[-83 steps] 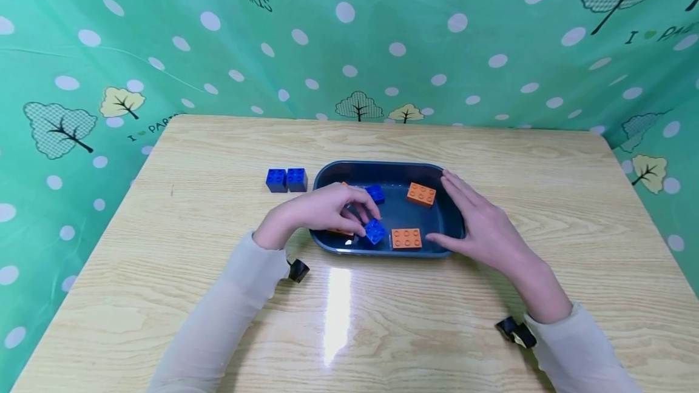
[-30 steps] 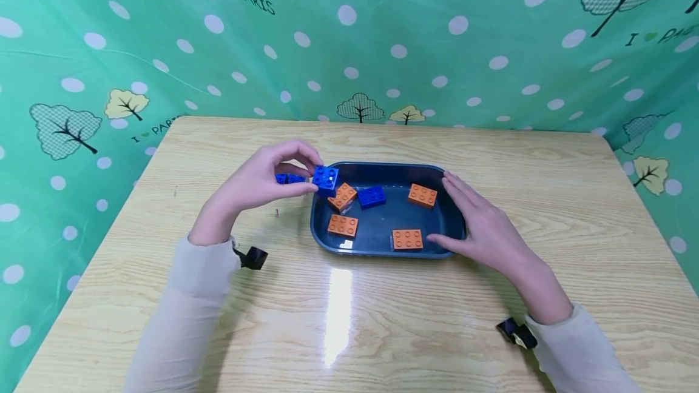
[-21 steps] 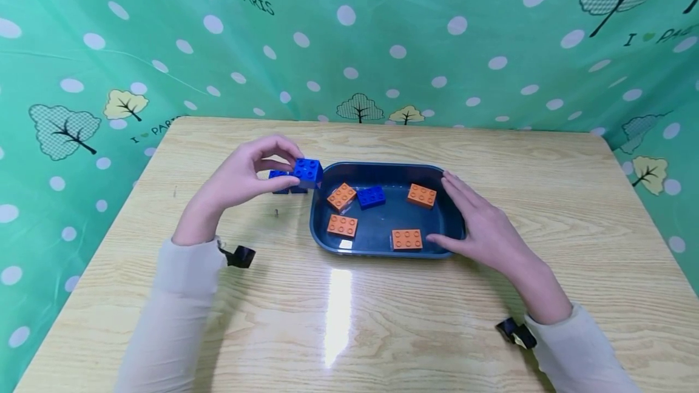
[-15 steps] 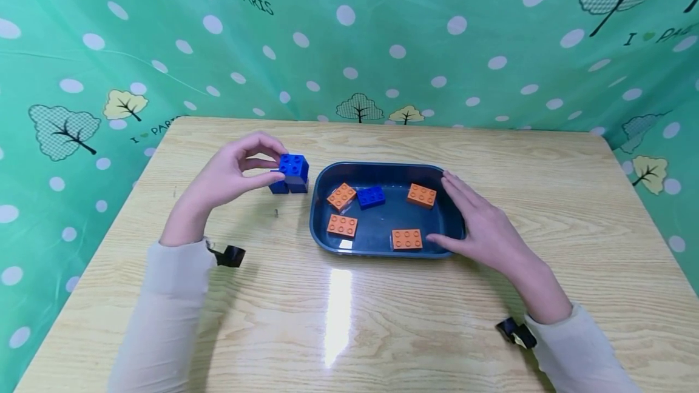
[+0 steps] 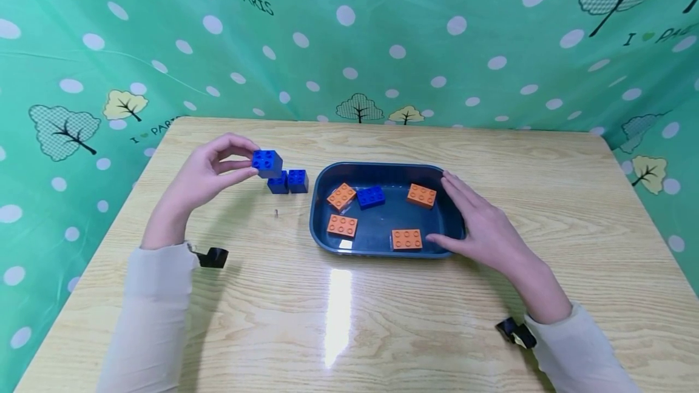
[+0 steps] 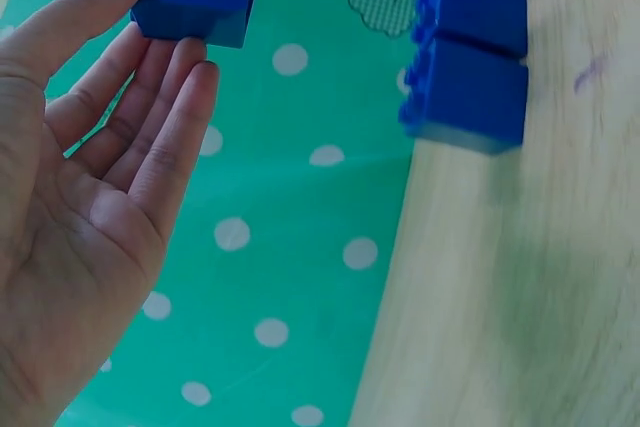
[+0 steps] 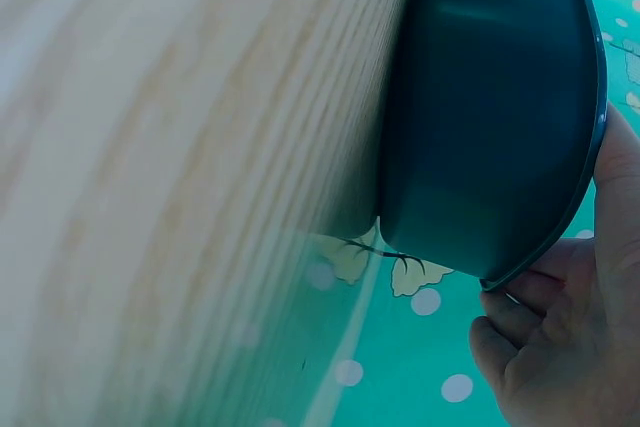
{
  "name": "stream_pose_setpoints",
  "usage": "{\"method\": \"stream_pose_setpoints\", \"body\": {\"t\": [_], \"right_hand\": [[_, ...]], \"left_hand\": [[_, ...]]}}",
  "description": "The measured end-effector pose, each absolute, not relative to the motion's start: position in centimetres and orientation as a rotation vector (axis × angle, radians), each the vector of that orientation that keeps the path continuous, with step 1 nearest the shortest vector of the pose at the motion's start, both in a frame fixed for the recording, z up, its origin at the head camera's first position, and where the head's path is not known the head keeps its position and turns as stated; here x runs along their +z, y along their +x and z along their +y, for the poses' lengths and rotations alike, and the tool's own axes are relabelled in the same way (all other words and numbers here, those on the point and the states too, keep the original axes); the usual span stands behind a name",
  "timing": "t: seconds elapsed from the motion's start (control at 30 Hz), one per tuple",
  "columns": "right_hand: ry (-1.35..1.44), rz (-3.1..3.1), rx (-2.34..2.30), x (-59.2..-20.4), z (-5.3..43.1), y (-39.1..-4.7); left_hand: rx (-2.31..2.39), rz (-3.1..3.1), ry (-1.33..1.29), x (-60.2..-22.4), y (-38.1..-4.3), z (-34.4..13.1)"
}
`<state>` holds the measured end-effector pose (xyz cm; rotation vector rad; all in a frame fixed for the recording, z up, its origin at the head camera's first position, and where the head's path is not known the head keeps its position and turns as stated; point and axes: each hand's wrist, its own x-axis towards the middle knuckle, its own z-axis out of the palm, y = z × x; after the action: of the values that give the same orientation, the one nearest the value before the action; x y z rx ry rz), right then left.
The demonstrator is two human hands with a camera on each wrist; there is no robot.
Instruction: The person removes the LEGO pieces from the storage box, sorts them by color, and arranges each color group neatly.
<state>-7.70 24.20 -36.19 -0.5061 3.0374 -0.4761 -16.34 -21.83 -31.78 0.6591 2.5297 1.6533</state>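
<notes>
A square blue toy brick (image 5: 267, 164) is pinched between the thumb and fingers of my left hand (image 5: 198, 176), raised above the table. Just right of it, two blue bricks, one nearer (image 5: 278, 184) and one beside the tray (image 5: 298, 181), stand side by side on the table. My right hand (image 5: 488, 227) holds the right end of a dark blue tray (image 5: 377, 232), thumb over the inside and fingers at the far corner. Inside the tray lie a longer blue brick (image 5: 371, 197) and several orange bricks (image 5: 406, 239).
The wooden table (image 5: 415, 320) has a green dotted cloth (image 5: 349, 47) hanging behind it. A small dark mark (image 5: 276, 213) shows on the wood left of the tray. Black wrist mounts (image 5: 213, 258) hang by both sleeves.
My left hand took the blue brick from inside the tray, lifted it over the rim and carried it left past the two standing bricks. The right hand and tray stayed still.
</notes>
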Motion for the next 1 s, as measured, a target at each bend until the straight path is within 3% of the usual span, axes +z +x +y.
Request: {"method": "stream_pose_setpoints", "body": {"t": [1.0], "right_hand": [[-0.510, 3.042, -0.478, -36.3, 24.2, -7.7]], "left_hand": [[1.490, 2.606, 0.283, -35.1, -17.2, -25.4]]}}
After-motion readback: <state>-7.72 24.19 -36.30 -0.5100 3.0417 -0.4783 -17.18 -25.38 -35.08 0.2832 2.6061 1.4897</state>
